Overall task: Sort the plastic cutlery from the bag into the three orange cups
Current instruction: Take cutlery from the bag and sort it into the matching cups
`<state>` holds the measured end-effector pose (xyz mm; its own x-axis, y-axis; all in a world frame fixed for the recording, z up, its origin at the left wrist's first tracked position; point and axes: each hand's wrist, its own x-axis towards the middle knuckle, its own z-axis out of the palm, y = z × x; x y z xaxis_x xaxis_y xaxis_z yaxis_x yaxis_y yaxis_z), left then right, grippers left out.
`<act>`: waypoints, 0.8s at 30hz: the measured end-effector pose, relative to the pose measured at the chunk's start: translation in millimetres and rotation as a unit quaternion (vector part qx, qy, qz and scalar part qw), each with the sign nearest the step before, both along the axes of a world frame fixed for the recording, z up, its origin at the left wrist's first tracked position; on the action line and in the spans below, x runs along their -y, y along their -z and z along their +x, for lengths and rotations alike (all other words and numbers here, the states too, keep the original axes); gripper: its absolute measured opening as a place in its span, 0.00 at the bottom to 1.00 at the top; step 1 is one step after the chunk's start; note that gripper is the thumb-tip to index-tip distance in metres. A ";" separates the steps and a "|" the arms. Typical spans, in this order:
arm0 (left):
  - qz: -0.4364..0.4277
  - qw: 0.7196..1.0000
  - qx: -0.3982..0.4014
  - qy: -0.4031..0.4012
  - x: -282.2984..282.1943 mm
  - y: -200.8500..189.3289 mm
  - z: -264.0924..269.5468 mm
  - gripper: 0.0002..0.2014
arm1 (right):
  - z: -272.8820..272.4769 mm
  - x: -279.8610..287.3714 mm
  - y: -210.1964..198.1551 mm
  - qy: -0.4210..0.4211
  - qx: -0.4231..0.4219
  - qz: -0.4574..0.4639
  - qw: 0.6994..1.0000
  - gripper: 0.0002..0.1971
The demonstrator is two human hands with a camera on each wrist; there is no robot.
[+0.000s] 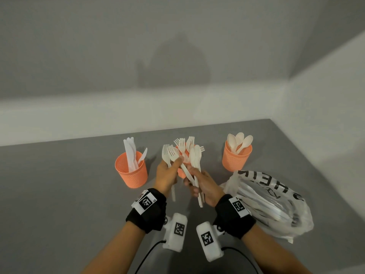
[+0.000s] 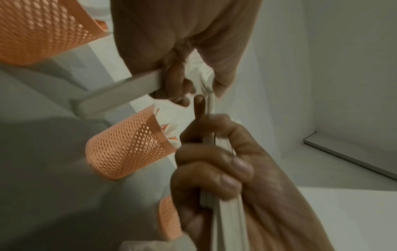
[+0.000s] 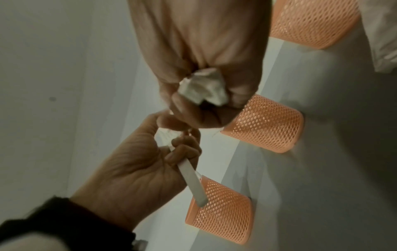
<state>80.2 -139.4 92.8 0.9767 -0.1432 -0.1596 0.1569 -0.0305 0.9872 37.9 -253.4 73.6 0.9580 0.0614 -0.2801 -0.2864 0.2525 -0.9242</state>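
Nearest you, on the grey tabletop (image 1: 59,184): your two forearms, each in a black wrist strap (image 1: 146,210) carrying a white camera block.

Your left hand (image 1: 166,175): fingers curled round the handles of two white forks (image 1: 170,153), thumb pressed over them.

Your right hand (image 1: 203,186): fingers wrapped round a bundle of cutlery (image 1: 195,157), spoon bowls uppermost; the two hands meet around one handle between them.

Just right of your right wrist: a clear plastic bag (image 1: 276,206) with black lettering, lying on its side, more white cutlery visible inside.

Beyond the hands, three orange mesh cups in a row: left cup (image 1: 131,171) holding knives; middle cup (image 1: 181,173), mostly hidden behind your hands, with forks; right cup (image 1: 236,157) with spoons.

Farthest: a pale ledge, then a grey wall (image 1: 98,46) meeting a second wall at the right corner.
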 end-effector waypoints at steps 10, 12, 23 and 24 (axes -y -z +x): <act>-0.047 0.990 0.001 -0.132 -1.6 13.4 9.6 0.14 | -4.7 -2.7 -1.2 0.031 0.011 -0.008 0.999 0.17; -0.058 0.986 0.023 -0.152 -5.3 7.0 11.5 0.15 | -4.5 0.2 -0.5 0.045 0.004 -0.018 0.999 0.15; 0.061 0.993 0.089 -0.056 8.2 13.6 -2.2 0.08 | 5.5 -6.6 8.6 0.056 0.054 -0.222 0.972 0.08; 0.066 0.993 0.086 -0.057 8.8 14.6 -2.5 0.08 | 4.9 -5.4 8.4 0.055 0.055 -0.223 0.972 0.09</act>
<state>77.7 -148.3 78.2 0.9998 -0.0200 0.0010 -0.0041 -0.1524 0.9883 42.8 -248.0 65.2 0.9776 -0.1462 -0.1513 -0.1739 -0.1569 -0.9722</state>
